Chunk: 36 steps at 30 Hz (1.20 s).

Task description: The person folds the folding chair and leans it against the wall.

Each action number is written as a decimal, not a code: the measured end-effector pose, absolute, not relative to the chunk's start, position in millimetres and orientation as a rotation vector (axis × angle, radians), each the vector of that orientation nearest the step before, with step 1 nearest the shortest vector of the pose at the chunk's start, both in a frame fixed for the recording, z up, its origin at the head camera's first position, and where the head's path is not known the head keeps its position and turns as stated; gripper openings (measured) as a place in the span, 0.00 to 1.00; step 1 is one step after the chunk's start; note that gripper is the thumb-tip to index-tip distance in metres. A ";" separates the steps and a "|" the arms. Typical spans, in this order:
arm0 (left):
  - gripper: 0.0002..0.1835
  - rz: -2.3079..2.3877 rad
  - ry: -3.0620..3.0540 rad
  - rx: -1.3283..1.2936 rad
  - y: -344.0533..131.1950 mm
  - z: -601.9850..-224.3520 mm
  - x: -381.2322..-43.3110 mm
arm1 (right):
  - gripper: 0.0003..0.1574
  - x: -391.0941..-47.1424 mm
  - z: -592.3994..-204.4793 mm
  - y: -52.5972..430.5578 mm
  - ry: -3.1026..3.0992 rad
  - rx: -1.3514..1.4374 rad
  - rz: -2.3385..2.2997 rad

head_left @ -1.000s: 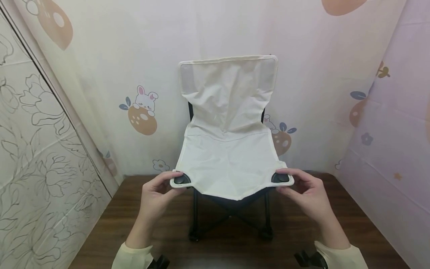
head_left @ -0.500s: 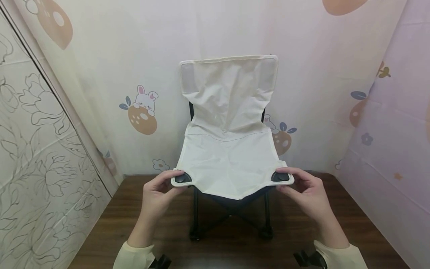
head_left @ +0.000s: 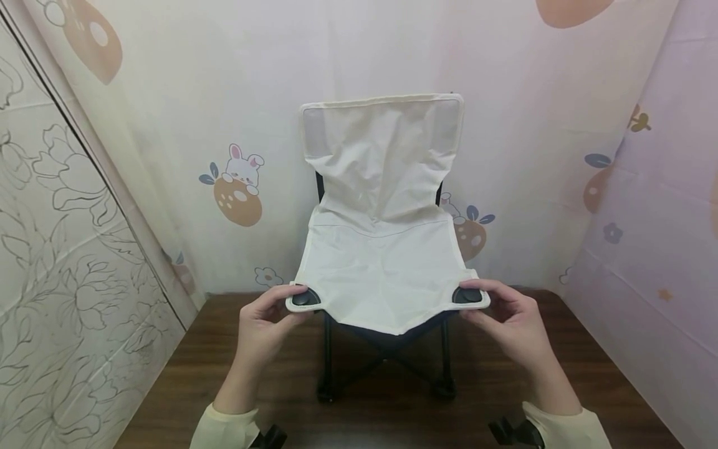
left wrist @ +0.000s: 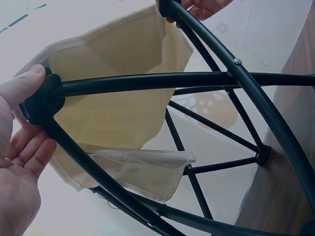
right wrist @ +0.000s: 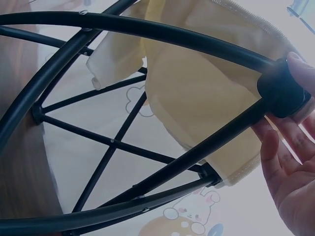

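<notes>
At the two front corners of the chair (head_left: 384, 262), both of your hands have a grip. Your left hand (head_left: 259, 324) pinches the left corner, one digit over its dark patch (head_left: 305, 297) and another below the edge; your right hand (head_left: 513, 321) pinches the right corner the same way, over the matching patch (head_left: 469, 296). The chair stands upright on the brown wooden bench (head_left: 572, 340), midway between your hands, its seat towards you and its backrest (head_left: 381, 143) on the far side. Its pale cloth lies fairly flat over the seat and wrinkles across the backrest, where a grey panel (head_left: 316, 132) runs down either side.

Your wrist views show the chair from underneath: black tubes (left wrist: 147, 82) cross below the cloth and meet at a dark joint (left wrist: 48, 96) right by your left hand, with a second joint (right wrist: 281, 89) right by your right. Behind the chair hangs a curtain (head_left: 241, 199) printed with rabbits and orange fruit; to the left, a white panel (head_left: 62, 299) carries line-drawn flowers. Pale sleeves (head_left: 224, 430) cover your forearms.
</notes>
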<state>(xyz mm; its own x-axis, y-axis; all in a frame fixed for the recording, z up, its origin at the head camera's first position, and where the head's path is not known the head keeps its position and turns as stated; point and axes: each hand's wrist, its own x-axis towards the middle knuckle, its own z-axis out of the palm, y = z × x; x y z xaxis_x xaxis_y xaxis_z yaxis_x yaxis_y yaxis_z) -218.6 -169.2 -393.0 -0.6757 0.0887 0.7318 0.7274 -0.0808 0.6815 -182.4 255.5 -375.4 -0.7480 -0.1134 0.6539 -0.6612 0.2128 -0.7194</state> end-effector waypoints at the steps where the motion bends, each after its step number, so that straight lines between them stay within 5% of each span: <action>1: 0.21 -1.809 -1.732 -0.879 -169.1 -393.0 -218.5 | 0.30 -182.5 -375.5 255.4 -2.027 0.717 1.565; 36: 0.20 -1.823 -1.747 -0.914 -171.1 -386.7 -219.6 | 0.30 -183.4 -372.8 254.1 -2.023 0.705 1.558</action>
